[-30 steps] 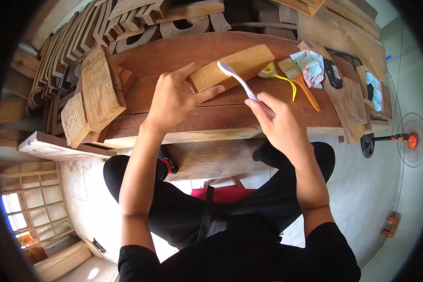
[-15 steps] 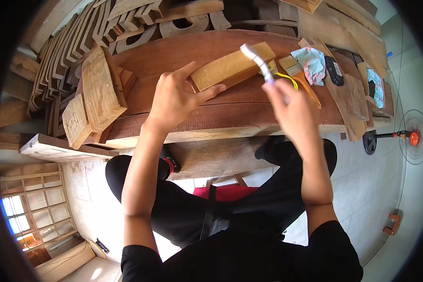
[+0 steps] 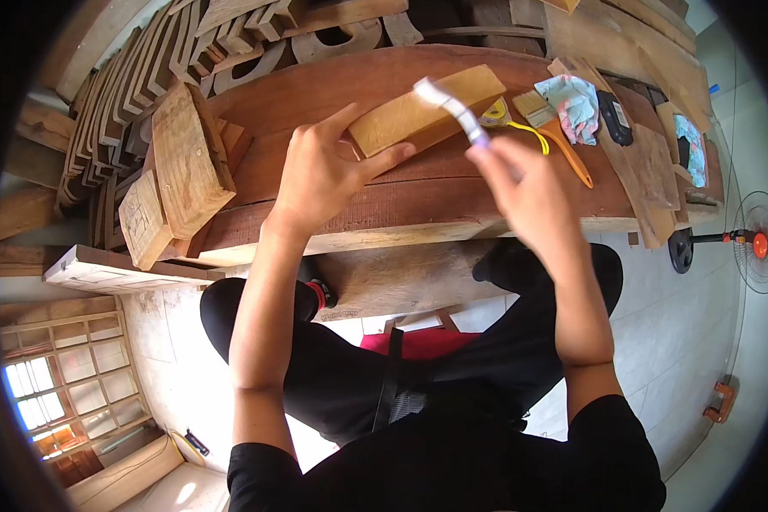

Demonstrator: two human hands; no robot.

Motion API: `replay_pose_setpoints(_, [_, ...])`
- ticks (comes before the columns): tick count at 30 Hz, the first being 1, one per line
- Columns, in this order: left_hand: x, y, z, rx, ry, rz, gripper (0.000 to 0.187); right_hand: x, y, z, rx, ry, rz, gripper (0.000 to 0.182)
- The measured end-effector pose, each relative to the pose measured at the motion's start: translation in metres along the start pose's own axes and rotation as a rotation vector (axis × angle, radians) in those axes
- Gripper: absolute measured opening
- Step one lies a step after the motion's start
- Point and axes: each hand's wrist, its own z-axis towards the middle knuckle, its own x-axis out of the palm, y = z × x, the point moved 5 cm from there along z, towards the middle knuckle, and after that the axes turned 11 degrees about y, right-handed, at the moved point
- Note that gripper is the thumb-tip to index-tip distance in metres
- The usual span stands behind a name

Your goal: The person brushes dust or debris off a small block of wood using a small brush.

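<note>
A smooth yellow-brown wooden block [image 3: 401, 115] lies at a slant on the reddish wooden slab. My left hand [image 3: 320, 175] grips its left end, thumb along the near side and fingers round the far side. In my right hand [image 3: 529, 183] is a slim white tool [image 3: 452, 107] with a purplish handle, its kind blurred by motion. The white head overlaps the block's top face, near the middle. Just right of the block lie a yellow tape measure [image 3: 495, 113] with a yellow strap and a flat paintbrush [image 3: 563, 147] with an orange handle.
A crumpled patterned cloth [image 3: 569, 107] and a black device [image 3: 614, 118] rest at the slab's right. Rough wooden blocks [image 3: 179, 162] stand at the left end. Cut wooden pieces [image 3: 136, 85] are stacked behind. A fan [image 3: 753, 243] stands at far right.
The white tool has shifted left over the block's top face, with my right hand following slightly. My left hand keeps its hold. The whole view has shifted a little.
</note>
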Motion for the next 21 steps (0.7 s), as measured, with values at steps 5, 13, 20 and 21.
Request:
replay_pose_setpoints(5, [-0.001,-0.001,-0.004,0.14,-0.073,0.086,0.06,0.017,0.021,-0.015,-0.181,-0.022,-0.113,0.03])
replay_pose_setpoints(13, [0.002,0.004,-0.004,0.186,-0.118,0.102,0.064,0.016,0.027,-0.017,-0.207,0.03,-0.173,0.03])
replay_pose_setpoints(20, [0.002,0.008,-0.003,0.085,-0.073,0.119,0.067,0.012,0.02,-0.011,-0.131,0.029,-0.072,0.032])
replay_pose_setpoints(21, [0.001,0.005,-0.004,0.157,-0.113,0.156,0.067,0.019,0.028,-0.016,-0.205,0.064,-0.111,0.032])
